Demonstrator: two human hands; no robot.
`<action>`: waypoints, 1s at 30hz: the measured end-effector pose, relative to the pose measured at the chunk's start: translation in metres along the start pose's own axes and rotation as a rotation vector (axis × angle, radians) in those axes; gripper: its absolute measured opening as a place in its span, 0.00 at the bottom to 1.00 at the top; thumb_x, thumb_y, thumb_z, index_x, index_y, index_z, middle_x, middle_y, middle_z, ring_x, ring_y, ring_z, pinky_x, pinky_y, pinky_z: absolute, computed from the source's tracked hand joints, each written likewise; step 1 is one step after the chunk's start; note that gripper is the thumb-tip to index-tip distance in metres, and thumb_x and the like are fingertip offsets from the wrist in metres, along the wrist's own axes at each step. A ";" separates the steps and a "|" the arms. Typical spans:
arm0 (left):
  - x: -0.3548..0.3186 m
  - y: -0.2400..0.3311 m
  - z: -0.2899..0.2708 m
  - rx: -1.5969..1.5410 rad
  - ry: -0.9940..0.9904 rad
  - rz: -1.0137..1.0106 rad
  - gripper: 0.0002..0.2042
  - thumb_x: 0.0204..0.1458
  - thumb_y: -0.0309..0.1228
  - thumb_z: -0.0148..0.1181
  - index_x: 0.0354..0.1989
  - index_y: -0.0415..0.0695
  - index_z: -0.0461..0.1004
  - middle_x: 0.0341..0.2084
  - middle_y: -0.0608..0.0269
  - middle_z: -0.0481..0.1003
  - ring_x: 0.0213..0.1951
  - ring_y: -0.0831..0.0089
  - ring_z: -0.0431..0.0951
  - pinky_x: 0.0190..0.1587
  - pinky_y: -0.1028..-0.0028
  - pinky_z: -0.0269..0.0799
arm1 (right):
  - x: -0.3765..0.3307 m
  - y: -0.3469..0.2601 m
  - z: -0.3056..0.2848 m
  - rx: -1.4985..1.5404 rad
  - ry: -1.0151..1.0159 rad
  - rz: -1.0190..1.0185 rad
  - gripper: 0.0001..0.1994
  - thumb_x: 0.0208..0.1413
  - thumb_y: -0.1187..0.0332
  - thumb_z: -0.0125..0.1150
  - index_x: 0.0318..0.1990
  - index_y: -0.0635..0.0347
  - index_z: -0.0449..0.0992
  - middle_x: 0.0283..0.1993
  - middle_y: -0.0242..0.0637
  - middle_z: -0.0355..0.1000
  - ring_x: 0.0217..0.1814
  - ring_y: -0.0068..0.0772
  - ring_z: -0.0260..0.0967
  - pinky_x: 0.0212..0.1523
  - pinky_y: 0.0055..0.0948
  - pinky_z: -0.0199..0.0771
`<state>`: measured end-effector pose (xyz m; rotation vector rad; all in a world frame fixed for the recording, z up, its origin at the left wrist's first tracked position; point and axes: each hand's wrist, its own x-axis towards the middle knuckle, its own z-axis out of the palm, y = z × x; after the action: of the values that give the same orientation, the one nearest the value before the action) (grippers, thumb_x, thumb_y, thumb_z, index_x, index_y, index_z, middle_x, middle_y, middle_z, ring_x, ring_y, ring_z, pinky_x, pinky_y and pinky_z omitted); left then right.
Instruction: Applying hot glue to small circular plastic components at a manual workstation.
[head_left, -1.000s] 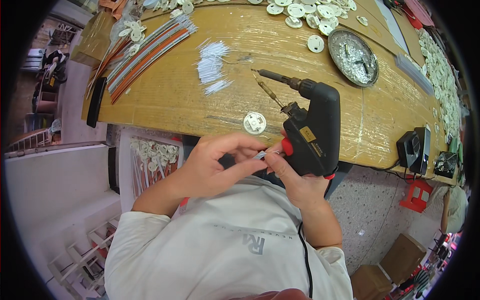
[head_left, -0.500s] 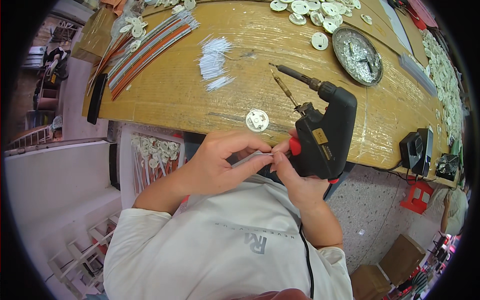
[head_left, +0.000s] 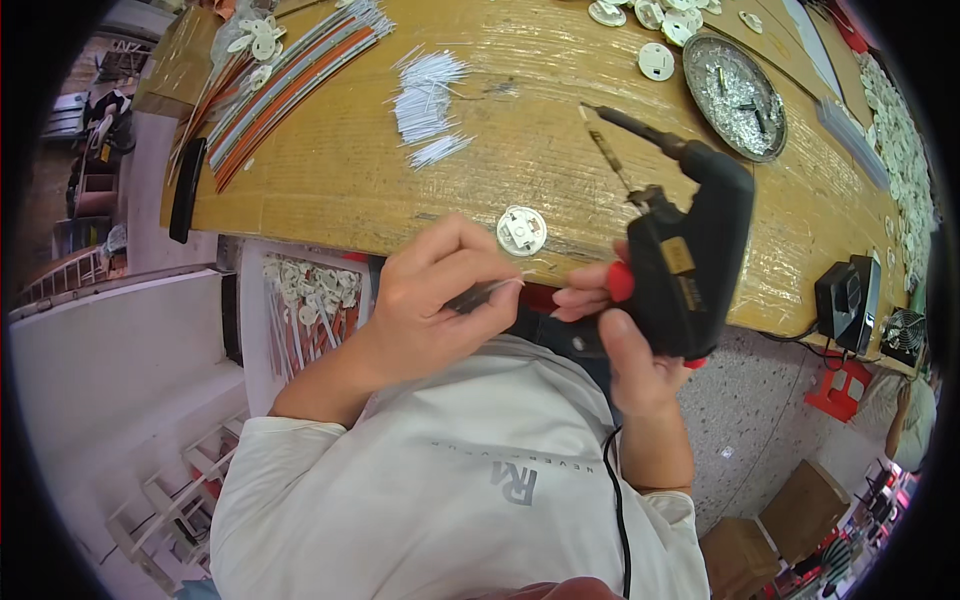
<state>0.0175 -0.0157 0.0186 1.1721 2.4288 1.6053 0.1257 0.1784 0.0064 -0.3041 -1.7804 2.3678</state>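
— What's the setting? I see a long wooden counter (head_left: pixel 330 170) over a pale speckled floor.

— Yes. A round metal tray (head_left: pixel 735 95) and white round parts (head_left: pixel 655 60) sit at its far edge, coloured strips (head_left: pixel 290 85) lie to the left, and a heap of thin white wires (head_left: pixel 425 100) is in the middle.

— And the hands?

— My left hand (head_left: pixel 430 300) has its fingers (head_left: pixel 470 262) pinched together on a thin wire piece (head_left: pixel 487 293), held off the counter's near edge, I'd guess so the end stays steady. My right hand (head_left: pixel 625 345) is wrapped around a black soldering gun (head_left: pixel 690 260), forefinger on the red trigger (head_left: pixel 620 282), tip pointing away over the counter. A white round socket (head_left: pixel 521 230) lies just beyond the fingers.

— Any change?

— A second ago the gun sat lower; now it's raised and tilted further right.
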 end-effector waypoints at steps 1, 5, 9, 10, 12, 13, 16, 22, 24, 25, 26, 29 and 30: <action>0.002 0.000 0.002 0.070 0.044 0.005 0.09 0.43 0.15 0.68 0.34 0.38 0.81 0.37 0.58 0.81 0.32 0.72 0.77 0.35 0.75 0.72 | -0.002 -0.001 -0.009 0.000 -0.023 -0.043 0.29 0.62 0.71 0.60 0.68 0.75 0.59 0.46 0.49 0.78 0.39 0.36 0.78 0.45 0.35 0.82; 0.011 -0.006 0.003 0.179 0.062 0.053 0.09 0.40 0.15 0.67 0.30 0.41 0.79 0.41 0.60 0.80 0.34 0.71 0.76 0.41 0.72 0.70 | -0.008 0.000 -0.061 -0.381 -0.211 -0.275 0.31 0.57 0.62 0.65 0.63 0.77 0.67 0.44 0.50 0.78 0.37 0.35 0.77 0.42 0.33 0.79; 0.014 -0.011 0.006 0.193 0.023 0.058 0.10 0.36 0.16 0.66 0.27 0.42 0.76 0.39 0.62 0.80 0.34 0.70 0.76 0.44 0.71 0.65 | -0.015 0.003 -0.074 -0.366 -0.198 -0.335 0.29 0.49 0.60 0.71 0.52 0.76 0.73 0.35 0.44 0.78 0.30 0.32 0.75 0.31 0.30 0.76; 0.013 -0.012 0.006 0.185 0.031 0.058 0.10 0.36 0.16 0.66 0.27 0.43 0.75 0.39 0.62 0.80 0.34 0.70 0.76 0.44 0.71 0.63 | -0.018 0.001 -0.073 -0.388 -0.153 -0.292 0.24 0.46 0.61 0.71 0.44 0.74 0.77 0.31 0.42 0.77 0.27 0.31 0.74 0.28 0.28 0.75; 0.014 -0.012 0.007 0.185 0.029 0.048 0.09 0.36 0.16 0.66 0.27 0.43 0.75 0.39 0.62 0.80 0.34 0.71 0.76 0.44 0.71 0.63 | -0.010 -0.006 -0.065 -0.435 -0.139 -0.330 0.17 0.43 0.63 0.68 0.34 0.69 0.77 0.25 0.39 0.73 0.22 0.35 0.71 0.25 0.29 0.70; 0.014 -0.012 0.007 0.185 0.028 0.043 0.09 0.36 0.17 0.66 0.27 0.43 0.76 0.39 0.63 0.80 0.34 0.71 0.76 0.44 0.71 0.63 | -0.005 -0.008 -0.063 -0.484 -0.124 -0.372 0.10 0.39 0.66 0.66 0.25 0.65 0.76 0.19 0.37 0.70 0.17 0.40 0.68 0.21 0.30 0.66; 0.015 -0.013 0.006 0.185 0.020 0.027 0.09 0.36 0.17 0.66 0.26 0.43 0.75 0.39 0.63 0.80 0.34 0.71 0.76 0.45 0.71 0.63 | 0.004 -0.009 -0.063 -0.559 -0.231 -0.493 0.12 0.38 0.65 0.65 0.25 0.66 0.76 0.19 0.37 0.68 0.16 0.42 0.66 0.20 0.31 0.65; 0.016 -0.012 0.006 0.197 0.005 0.027 0.09 0.36 0.17 0.66 0.26 0.44 0.75 0.39 0.63 0.80 0.34 0.71 0.76 0.46 0.71 0.62 | 0.008 -0.006 -0.061 -0.553 -0.252 -0.536 0.11 0.33 0.66 0.64 0.24 0.65 0.74 0.17 0.36 0.64 0.14 0.41 0.62 0.18 0.32 0.61; 0.017 -0.011 0.005 0.198 0.003 0.023 0.09 0.36 0.17 0.66 0.26 0.44 0.75 0.39 0.63 0.80 0.34 0.72 0.76 0.46 0.71 0.62 | 0.008 -0.007 -0.061 -0.571 -0.257 -0.532 0.11 0.32 0.67 0.63 0.23 0.64 0.73 0.16 0.36 0.63 0.13 0.40 0.60 0.17 0.32 0.60; 0.017 -0.011 0.006 0.199 0.001 0.020 0.09 0.36 0.17 0.66 0.26 0.44 0.75 0.39 0.63 0.80 0.34 0.72 0.77 0.46 0.71 0.61 | 0.008 -0.008 -0.061 -0.589 -0.262 -0.529 0.11 0.30 0.67 0.63 0.22 0.63 0.72 0.16 0.35 0.61 0.12 0.39 0.59 0.17 0.32 0.59; 0.017 -0.012 0.005 0.199 0.001 0.019 0.09 0.36 0.17 0.66 0.26 0.44 0.75 0.39 0.63 0.80 0.34 0.72 0.77 0.46 0.71 0.61 | 0.006 -0.010 -0.061 -0.589 -0.263 -0.528 0.11 0.30 0.67 0.63 0.22 0.63 0.72 0.16 0.35 0.61 0.12 0.39 0.59 0.17 0.32 0.59; 0.016 -0.013 0.005 0.194 0.004 0.025 0.09 0.36 0.17 0.66 0.26 0.44 0.75 0.39 0.63 0.80 0.34 0.72 0.77 0.46 0.71 0.61 | 0.000 -0.015 -0.062 -0.696 -0.262 -0.408 0.13 0.43 0.59 0.63 0.27 0.63 0.78 0.20 0.32 0.74 0.21 0.38 0.72 0.29 0.32 0.70; 0.017 -0.013 0.005 0.199 0.001 0.027 0.09 0.36 0.17 0.66 0.26 0.44 0.75 0.39 0.63 0.80 0.34 0.72 0.77 0.46 0.71 0.61 | 0.000 -0.015 -0.062 -0.713 -0.259 -0.416 0.14 0.42 0.60 0.63 0.27 0.64 0.78 0.20 0.33 0.73 0.20 0.38 0.71 0.28 0.32 0.70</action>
<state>-0.0001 -0.0048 0.0127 1.2336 2.6356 1.3960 0.1421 0.2396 0.0045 0.2885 -2.4654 1.4865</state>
